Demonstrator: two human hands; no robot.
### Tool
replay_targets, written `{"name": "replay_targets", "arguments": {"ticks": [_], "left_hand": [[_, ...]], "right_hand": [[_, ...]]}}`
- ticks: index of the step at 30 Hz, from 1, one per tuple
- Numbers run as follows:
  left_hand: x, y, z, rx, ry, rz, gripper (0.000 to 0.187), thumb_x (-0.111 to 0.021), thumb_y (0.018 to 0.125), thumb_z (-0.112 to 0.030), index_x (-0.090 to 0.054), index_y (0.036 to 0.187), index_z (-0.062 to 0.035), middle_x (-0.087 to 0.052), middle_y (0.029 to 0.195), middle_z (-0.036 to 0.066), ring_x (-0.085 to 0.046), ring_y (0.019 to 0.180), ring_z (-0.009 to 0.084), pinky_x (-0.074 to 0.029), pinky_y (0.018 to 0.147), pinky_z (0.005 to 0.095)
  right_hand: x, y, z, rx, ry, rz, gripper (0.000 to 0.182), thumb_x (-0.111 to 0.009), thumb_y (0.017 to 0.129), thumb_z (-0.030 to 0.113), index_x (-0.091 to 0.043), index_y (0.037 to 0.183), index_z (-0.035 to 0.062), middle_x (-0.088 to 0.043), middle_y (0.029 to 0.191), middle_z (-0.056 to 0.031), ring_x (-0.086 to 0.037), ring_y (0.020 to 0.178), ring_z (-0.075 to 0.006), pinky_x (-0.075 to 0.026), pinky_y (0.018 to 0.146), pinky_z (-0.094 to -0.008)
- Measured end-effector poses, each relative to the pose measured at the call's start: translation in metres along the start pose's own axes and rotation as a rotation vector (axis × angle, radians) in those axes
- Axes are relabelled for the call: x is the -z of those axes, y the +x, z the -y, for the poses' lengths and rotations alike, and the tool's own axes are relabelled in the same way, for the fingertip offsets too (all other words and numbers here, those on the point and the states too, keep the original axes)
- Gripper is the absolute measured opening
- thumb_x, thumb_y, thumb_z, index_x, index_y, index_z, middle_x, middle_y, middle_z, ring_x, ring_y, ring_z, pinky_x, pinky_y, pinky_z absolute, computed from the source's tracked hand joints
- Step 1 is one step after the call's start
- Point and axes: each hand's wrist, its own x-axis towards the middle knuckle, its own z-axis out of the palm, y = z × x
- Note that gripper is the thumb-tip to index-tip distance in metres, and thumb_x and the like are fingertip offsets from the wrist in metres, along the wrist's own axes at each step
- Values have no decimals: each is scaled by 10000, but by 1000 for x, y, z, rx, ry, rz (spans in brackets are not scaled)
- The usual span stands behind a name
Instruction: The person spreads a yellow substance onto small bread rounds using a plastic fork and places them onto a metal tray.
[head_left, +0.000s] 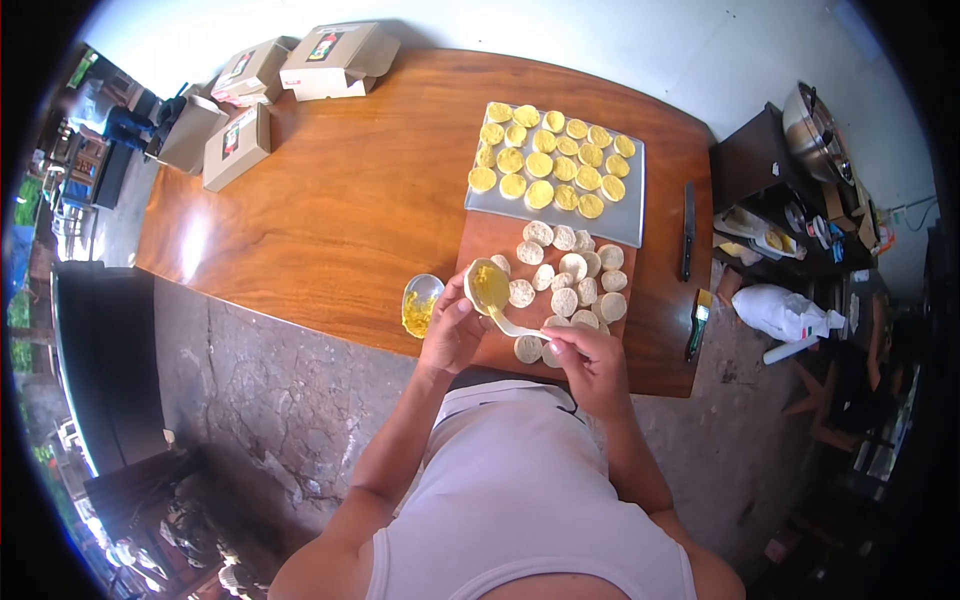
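My left hand (453, 330) holds a round bread half (487, 284) tilted up, its face partly coated in yellow spread. Pinched in my right hand (590, 365) is a white plastic spoon (520, 331), its tip touching the lower edge of the coated face. Close to my left hand, at the table edge, sits a small bowl (423, 285) with yellow spread inside. Several plain bread rounds (573, 266) lie on a reddish-brown board (482, 236) beyond my hands. Behind them, a metal tray (630, 222) carries rows of rounds topped with yellow spread (539, 165).
On the wooden table (350, 180), a knife (688, 230) and a green-handled brush (698, 325) lie at the right. Cardboard boxes (335, 62) stand at the far left. A dark shelf unit with a metal pot (815, 130) is on the right. A person (120, 120) is in the left background.
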Motion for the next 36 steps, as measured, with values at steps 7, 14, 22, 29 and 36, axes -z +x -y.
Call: {"name": "replay_targets", "arguments": {"ticks": [7,14,22,29,36], "left_hand": [[-7,-10,-1,-26,131,78,606,-674,842,-276,-431,1345,-42,-549,1270,106,-574,1137,228,-530,913,391],[-8,-16,4,-32,125,63,554,-648,852,-141,-460,1357,-9,-549,1305,114,-545,1191,233,-471,990,407],[-17,-23,0,17,149,111,545,-635,870,-112,-449,1370,1,-542,1327,111,-527,1216,222,-431,1023,390],[-12,-25,3,-61,120,68,606,-667,852,-204,-429,1374,-10,-526,1333,120,-538,1210,248,-451,1023,418],[-18,-27,2,-90,180,86,631,-692,832,-179,-431,1378,-1,-514,1352,109,-525,1227,240,-442,1033,419]], "right_hand": [[-12,3,5,-176,251,-214,193,-567,949,91,-646,1081,-26,-609,781,-6,-506,685,-29,-410,595,-186],[-27,-3,-6,-219,252,-150,201,-573,950,94,-646,1096,-24,-602,797,-10,-505,705,-35,-418,624,-193],[-23,-11,-32,-488,1098,56,199,-549,963,138,-650,1074,7,-465,689,34,-392,632,-46,-323,540,-214],[-28,-19,-30,-482,1120,-78,189,-542,964,128,-634,1071,1,-442,693,35,-358,599,-56,-302,522,-216],[-22,-12,-12,19,45,-251,197,-571,921,27,-645,1100,-13,-504,681,-6,-423,566,-79,-348,505,-260]]}}
